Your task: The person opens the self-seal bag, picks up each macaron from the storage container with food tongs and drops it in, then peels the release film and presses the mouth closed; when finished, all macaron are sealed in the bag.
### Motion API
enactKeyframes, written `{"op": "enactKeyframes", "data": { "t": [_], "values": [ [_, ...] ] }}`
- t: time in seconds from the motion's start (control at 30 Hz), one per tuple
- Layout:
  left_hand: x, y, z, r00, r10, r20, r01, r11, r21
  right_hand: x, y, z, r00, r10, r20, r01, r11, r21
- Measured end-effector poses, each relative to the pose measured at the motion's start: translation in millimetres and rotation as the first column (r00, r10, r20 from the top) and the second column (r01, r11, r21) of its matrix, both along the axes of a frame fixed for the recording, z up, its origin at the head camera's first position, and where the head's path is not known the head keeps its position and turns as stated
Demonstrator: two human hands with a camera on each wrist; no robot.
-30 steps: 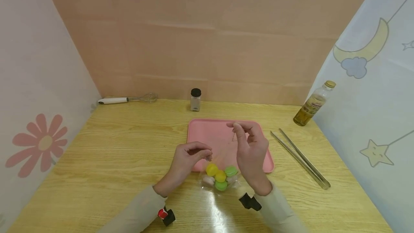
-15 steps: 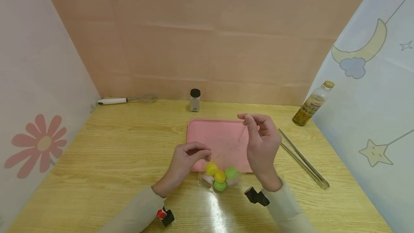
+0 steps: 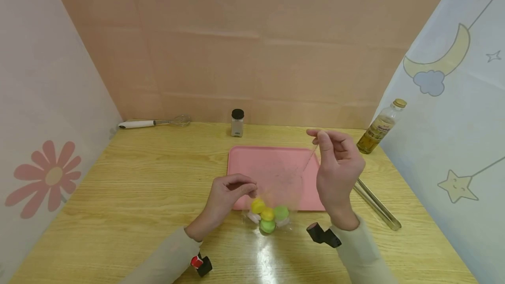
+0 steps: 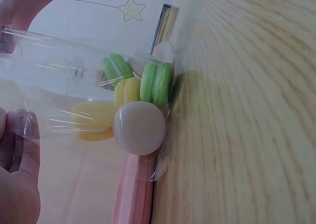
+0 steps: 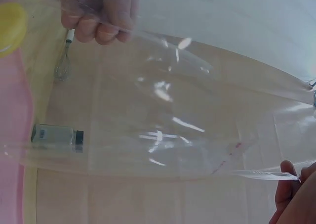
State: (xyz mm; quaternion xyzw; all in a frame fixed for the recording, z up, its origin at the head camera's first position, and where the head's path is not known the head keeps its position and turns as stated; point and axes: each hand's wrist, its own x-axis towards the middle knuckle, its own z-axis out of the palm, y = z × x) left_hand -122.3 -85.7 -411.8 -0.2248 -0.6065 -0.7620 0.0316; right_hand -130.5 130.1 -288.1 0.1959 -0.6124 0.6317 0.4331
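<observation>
A clear plastic bag holds several macarons at its bottom, just in front of the pink tray. Yellow macarons, green macarons and a pale macaron show through the film. My left hand pinches the bag's left side, low over the tray's front part. Higher up and to the right, my right hand pinches a thin drawn-out edge of the film between thumb and index finger. Red marks appear on the plastic near that hand.
Metal tongs lie on the table right of the tray, partly behind my right hand. A tilted-looking oil bottle stands at the back right. Behind the tray is a black-capped jar. A whisk lies at the back left.
My right hand has moved right and slightly up, drawing the film's edge with it and away from the left hand. The left hand and the macarons stay nearly still.
</observation>
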Motion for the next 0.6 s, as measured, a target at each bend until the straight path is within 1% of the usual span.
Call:
{"op": "enactKeyframes", "data": {
  "t": [0.13, 0.33, 0.53, 0.6],
  "values": [
    [0.2, 0.1, 1.1, 1.000, 0.008, 0.004, -0.008, 1.000, -0.009, 1.6, 2.8, 7.0, 0.999, -0.014, -0.029, 0.013, 1.000, -0.021],
    [1.0, -0.6, 2.1, 1.000, 0.005, 0.003, -0.005, 1.000, -0.016, 4.9, 9.3, 16.0, 0.998, 0.004, -0.057, -0.009, 0.996, -0.091],
    [0.8, -0.8, 2.4, 1.000, 0.001, 0.008, -0.001, 1.000, -0.013, 14.6, 11.1, 25.8, 0.997, 0.009, -0.079, -0.023, 0.986, -0.167],
    [0.7, -0.7, 2.8, 1.000, 0.002, 0.014, -0.002, 1.000, -0.013, 17.0, 11.3, 28.3, 0.997, 0.001, -0.083, -0.016, 0.983, -0.183]
  ]
}}
